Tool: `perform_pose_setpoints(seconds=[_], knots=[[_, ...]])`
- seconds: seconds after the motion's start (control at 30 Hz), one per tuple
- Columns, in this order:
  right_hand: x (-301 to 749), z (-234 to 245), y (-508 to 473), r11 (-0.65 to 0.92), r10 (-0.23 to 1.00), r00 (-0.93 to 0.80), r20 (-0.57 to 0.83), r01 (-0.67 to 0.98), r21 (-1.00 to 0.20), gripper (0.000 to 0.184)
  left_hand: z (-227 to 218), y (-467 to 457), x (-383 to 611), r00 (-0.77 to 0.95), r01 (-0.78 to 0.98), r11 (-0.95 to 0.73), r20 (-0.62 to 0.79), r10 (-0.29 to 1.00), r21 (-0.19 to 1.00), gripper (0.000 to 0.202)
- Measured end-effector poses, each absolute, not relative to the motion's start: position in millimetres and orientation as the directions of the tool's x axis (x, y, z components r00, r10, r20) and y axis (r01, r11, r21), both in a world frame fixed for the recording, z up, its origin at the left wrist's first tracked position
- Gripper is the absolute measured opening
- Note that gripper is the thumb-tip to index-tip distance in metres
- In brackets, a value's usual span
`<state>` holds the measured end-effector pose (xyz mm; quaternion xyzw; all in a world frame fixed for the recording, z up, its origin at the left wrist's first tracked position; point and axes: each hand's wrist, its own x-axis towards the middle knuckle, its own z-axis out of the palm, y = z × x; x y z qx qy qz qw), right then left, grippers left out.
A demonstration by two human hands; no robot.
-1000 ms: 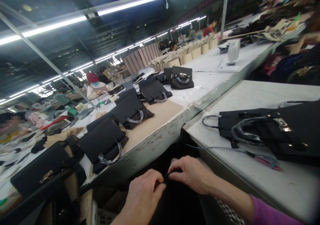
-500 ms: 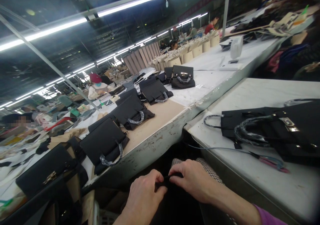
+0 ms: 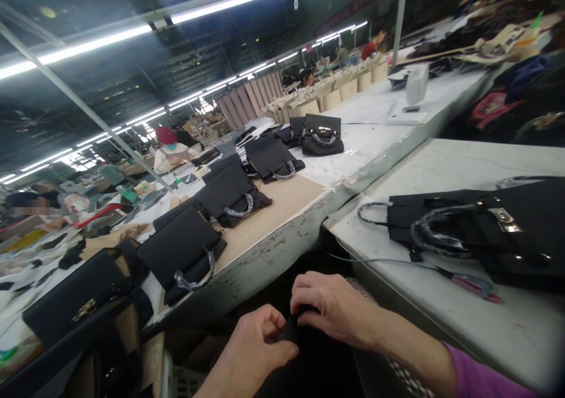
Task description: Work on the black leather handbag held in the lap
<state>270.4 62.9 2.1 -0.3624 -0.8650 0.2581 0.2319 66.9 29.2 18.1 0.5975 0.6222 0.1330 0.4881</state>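
Low in the middle of the view, both hands work at a black piece of bag material (image 3: 289,331) over my lap; most of it is lost in shadow. My left hand (image 3: 256,342) has its fingers curled and thumb stretched against the near side of the piece. Closed over the upper edge is my right hand (image 3: 333,309), pinching it between thumb and fingers. Right of my hands, a black handbag (image 3: 445,221) with plastic-wrapped handles and a metal clasp lies on a white table. A thin tool with a pink handle (image 3: 479,286) and a bluish cord lies before it.
Several black handbags (image 3: 180,251) line the long bench (image 3: 304,201) to the left. Another black bag (image 3: 73,298) stands at the lower left, above a pale plastic crate (image 3: 183,383). The white table's edge (image 3: 388,312) runs close by my right arm. A co-worker (image 3: 170,151) sits across the bench.
My right hand has risen slightly and shifted a little left. The black piece's edge now stands up between my hands. My left thumb and fingers have spread a bit wider.
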Motion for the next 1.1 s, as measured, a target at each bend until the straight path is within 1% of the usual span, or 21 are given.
perform_pose_setpoints(seconds=[0.1, 0.2, 0.33, 0.53, 0.67, 0.8, 0.93, 1.1], knots=[[270, 5, 65, 0.672, 0.700, -0.673, 0.237, 0.509, -0.539, 0.012, 18, 27, 65, 0.196, 0.591, 0.267, -0.457, 0.868, 0.761, 0.016], [269, 5, 66, 0.721, 0.651, -0.713, 0.261, 0.475, -0.504, 0.012, 17, 26, 63, 0.207, 0.585, 0.260, -0.451, 0.868, 0.769, 0.016], [267, 3, 66, 0.721, 0.643, -0.719, 0.264, 0.452, -0.525, 0.011, 18, 26, 62, 0.211, 0.574, 0.265, -0.453, 0.866, 0.774, 0.015], [265, 15, 67, 0.712, 0.631, -0.745, 0.216, 0.447, -0.541, 0.012, 21, 21, 64, 0.200, 0.593, 0.258, -0.450, 0.871, 0.763, 0.013], [265, 19, 68, 0.683, 0.627, -0.753, 0.198, 0.409, -0.606, 0.013, 20, 19, 63, 0.209, 0.599, 0.236, -0.434, 0.876, 0.765, 0.013], [264, 11, 69, 0.644, 0.652, -0.724, 0.226, 0.371, -0.669, 0.015, 17, 19, 60, 0.230, 0.598, 0.220, -0.429, 0.874, 0.770, 0.014], [264, 3, 69, 0.659, 0.651, -0.711, 0.266, 0.357, -0.661, 0.015, 16, 19, 60, 0.222, 0.606, 0.215, -0.423, 0.878, 0.765, 0.014], [265, -1, 70, 0.683, 0.638, -0.717, 0.280, 0.359, -0.636, 0.014, 16, 21, 61, 0.229, 0.597, 0.222, -0.429, 0.874, 0.771, 0.014]])
